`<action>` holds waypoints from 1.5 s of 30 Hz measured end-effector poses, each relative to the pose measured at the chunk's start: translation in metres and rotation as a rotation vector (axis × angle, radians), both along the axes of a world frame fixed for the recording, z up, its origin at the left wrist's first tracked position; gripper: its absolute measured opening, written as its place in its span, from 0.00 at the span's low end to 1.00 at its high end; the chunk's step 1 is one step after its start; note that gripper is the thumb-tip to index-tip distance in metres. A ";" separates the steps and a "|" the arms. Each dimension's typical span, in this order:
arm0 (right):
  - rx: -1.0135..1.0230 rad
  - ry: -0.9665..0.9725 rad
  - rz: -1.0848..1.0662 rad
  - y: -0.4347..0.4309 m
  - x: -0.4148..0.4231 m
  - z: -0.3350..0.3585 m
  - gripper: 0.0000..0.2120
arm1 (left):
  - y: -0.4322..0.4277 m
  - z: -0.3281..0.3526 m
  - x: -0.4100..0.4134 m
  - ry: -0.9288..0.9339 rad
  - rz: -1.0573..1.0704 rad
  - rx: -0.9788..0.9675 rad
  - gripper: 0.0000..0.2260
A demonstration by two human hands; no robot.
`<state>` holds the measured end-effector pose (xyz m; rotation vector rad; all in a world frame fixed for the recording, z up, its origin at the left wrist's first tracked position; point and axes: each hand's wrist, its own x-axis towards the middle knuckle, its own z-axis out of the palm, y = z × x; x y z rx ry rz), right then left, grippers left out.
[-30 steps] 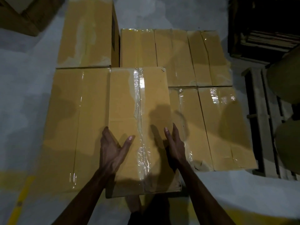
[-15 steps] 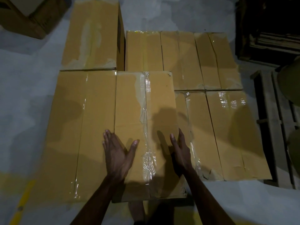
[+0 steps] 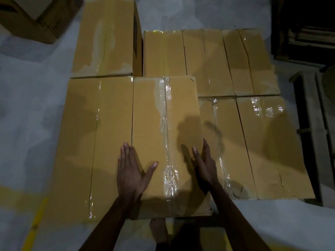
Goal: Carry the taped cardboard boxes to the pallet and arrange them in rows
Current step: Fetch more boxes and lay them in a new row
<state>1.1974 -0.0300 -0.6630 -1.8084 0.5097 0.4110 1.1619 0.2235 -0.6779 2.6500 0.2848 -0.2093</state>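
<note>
My left hand (image 3: 130, 171) lies flat on top of the taped box (image 3: 150, 109), fingers straight, thumb spread. My right hand (image 3: 205, 165) is straight-fingered, pressed to its right top edge, gripping nothing. Brown cardboard, rectangular, long axis running near to far, wrinkly clear tape (image 3: 167, 142) down the seam. It sits tight against a neighbour box (image 3: 97, 133) on the left, with lower boxes (image 3: 253, 142) on the right.

The taped cardboard box (image 3: 150, 124) in the middle is seen in plain yellow-brown, as are the other boxes (image 3: 204, 60) around it. Its seam is covered by clear, glossy tape (image 3: 165, 142). The floor (image 3: 27, 105) is mottled grey and marked with a yellow stripe (image 3: 34, 227). The wooden pallet (image 3: 311, 133) is dark grey-brown.
</note>
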 end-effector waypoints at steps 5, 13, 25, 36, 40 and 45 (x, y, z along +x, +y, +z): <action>-0.088 -0.039 0.135 -0.008 -0.029 0.000 0.47 | 0.044 0.008 -0.018 0.149 -0.389 0.136 0.56; -0.275 -0.062 0.454 -0.034 -0.097 0.005 0.56 | 0.089 0.026 -0.057 0.269 -0.789 0.281 0.66; -0.455 -0.106 0.892 -0.061 -0.118 -0.016 0.65 | 0.087 0.016 -0.078 0.185 -0.740 0.303 0.59; -0.540 -0.067 0.937 -0.058 -0.111 -0.018 0.65 | 0.089 0.006 -0.080 0.128 -0.730 0.288 0.57; -0.516 -0.053 0.948 -0.060 -0.109 -0.013 0.64 | 0.089 0.007 -0.080 0.143 -0.728 0.267 0.59; -0.484 -0.051 0.772 -0.047 -0.101 0.017 0.60 | 0.087 0.031 -0.073 0.279 -0.697 0.203 0.54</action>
